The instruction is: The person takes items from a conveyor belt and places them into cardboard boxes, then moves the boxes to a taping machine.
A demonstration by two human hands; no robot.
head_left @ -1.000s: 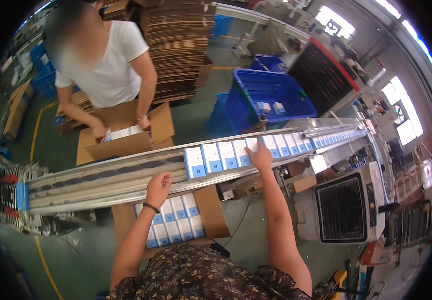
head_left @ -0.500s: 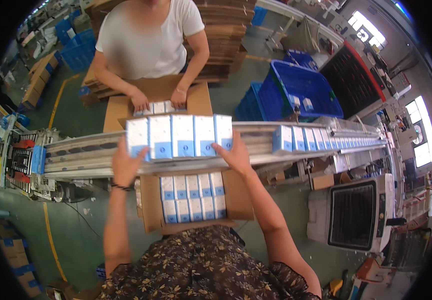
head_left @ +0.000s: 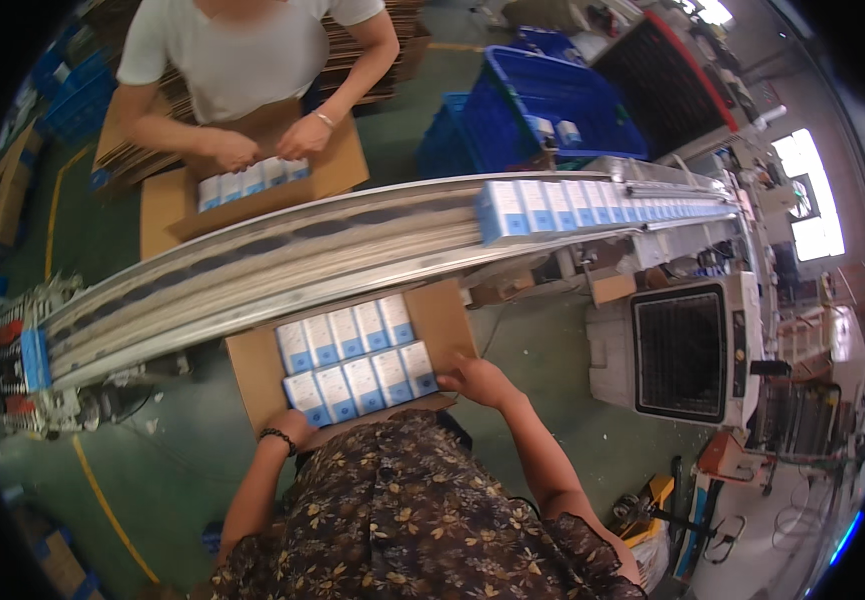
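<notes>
An open cardboard carton [head_left: 448, 320] sits below the conveyor, just in front of me. It holds two rows of small white-and-blue boxes [head_left: 358, 360]. My left hand [head_left: 288, 425] presses the left end of the near row at the carton's front corner. At the row's right end, my right hand [head_left: 478, 380] pushes against the last box. The near row is squeezed between both hands.
A long metal conveyor [head_left: 253, 265] crosses the view, with a line of the same boxes [head_left: 593, 205] on its right part. Across it a co-worker's hands [head_left: 268, 145] work in another carton [head_left: 168, 205]. Blue crates [head_left: 563, 95] stand behind; a machine with a dark panel [head_left: 688, 350] is right.
My hands reached to the conveyor, clamped a row of boxes between them, and have brought it down into the carton as the near row. My view tilted downward.
</notes>
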